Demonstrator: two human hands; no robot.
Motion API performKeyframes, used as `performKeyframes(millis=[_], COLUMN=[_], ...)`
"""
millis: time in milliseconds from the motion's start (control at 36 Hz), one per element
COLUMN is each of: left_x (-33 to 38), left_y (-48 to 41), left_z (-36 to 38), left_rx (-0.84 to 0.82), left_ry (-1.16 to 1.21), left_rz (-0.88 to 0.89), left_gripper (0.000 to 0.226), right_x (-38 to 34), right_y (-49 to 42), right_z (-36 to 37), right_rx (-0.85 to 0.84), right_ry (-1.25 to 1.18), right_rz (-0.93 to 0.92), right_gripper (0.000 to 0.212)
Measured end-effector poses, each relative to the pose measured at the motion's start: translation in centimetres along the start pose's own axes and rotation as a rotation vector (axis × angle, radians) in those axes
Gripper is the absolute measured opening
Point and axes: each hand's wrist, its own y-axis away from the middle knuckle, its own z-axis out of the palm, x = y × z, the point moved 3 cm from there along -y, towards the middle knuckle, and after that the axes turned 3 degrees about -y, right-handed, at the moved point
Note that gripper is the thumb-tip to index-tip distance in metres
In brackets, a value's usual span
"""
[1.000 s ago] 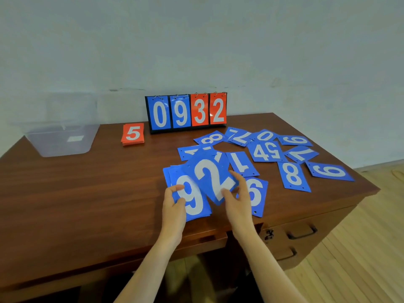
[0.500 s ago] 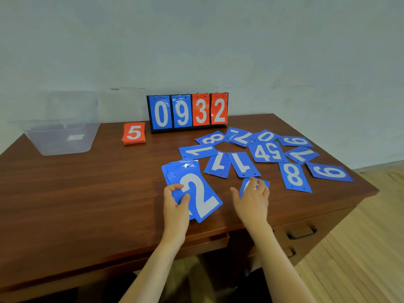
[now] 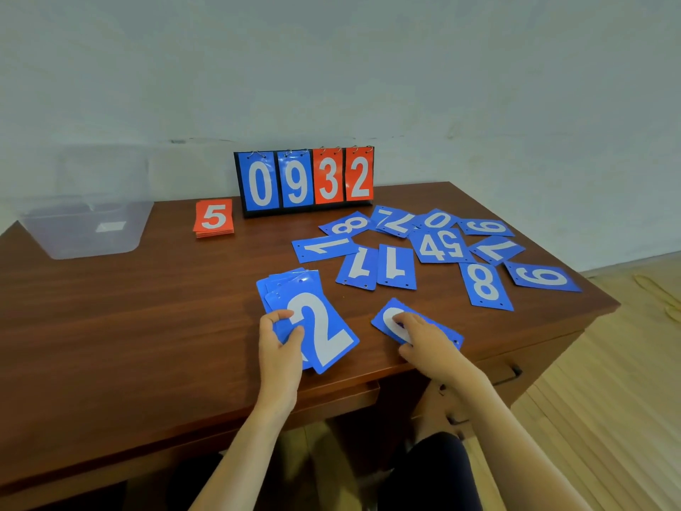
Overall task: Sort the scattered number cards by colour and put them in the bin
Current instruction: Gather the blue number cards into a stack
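Observation:
My left hand point(image 3: 279, 344) grips a fanned stack of blue cards point(image 3: 313, 319) with a white 2 on top, resting on the wooden desk point(image 3: 129, 326). My right hand point(image 3: 427, 341) lies on a single blue card point(image 3: 390, 319) near the desk's front edge, fingers pressed on it and hiding its number. Several more blue cards point(image 3: 438, 248) lie scattered over the right half of the desk. A neat pile of red cards point(image 3: 214, 217) topped with a 5 sits at the back. The clear plastic bin point(image 3: 86, 212) stands at the back left.
A flip scoreboard point(image 3: 306, 180) reading 0 9 3 2 stands against the wall behind the cards. The desk has drawers with dark handles point(image 3: 510, 374) at the front right. Wooden floor point(image 3: 608, 381) lies to the right.
My right hand let go of the 2 card onto the left hand's stack, then moved right onto the 6 card and slid it toward the front edge, turning it.

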Motion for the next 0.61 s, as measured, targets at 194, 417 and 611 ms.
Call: performKeyframes(millis=[194, 417, 611], left_x=[0.0, 0.3, 0.4], left_y=[0.3, 0.4, -0.1], left_z=[0.3, 0.2, -0.4], left_rx=[-0.009, -0.004, 0.02], left_ry=[0.007, -0.006, -0.008], left_rz=[-0.011, 0.003, -0.003], left_gripper=[0.021, 0.02, 0.021], right_x=[-0.2, -1.2, -1.3], right_y=[-0.1, -2.1, -2.1], right_z=[0.8, 2.7, 1.9], right_rx=[0.091, 0.207, 0.27], right_ry=[0.123, 0.225, -0.183], right_rz=[0.04, 0.269, -0.104], right_gripper=[0.042, 0.059, 0.039])
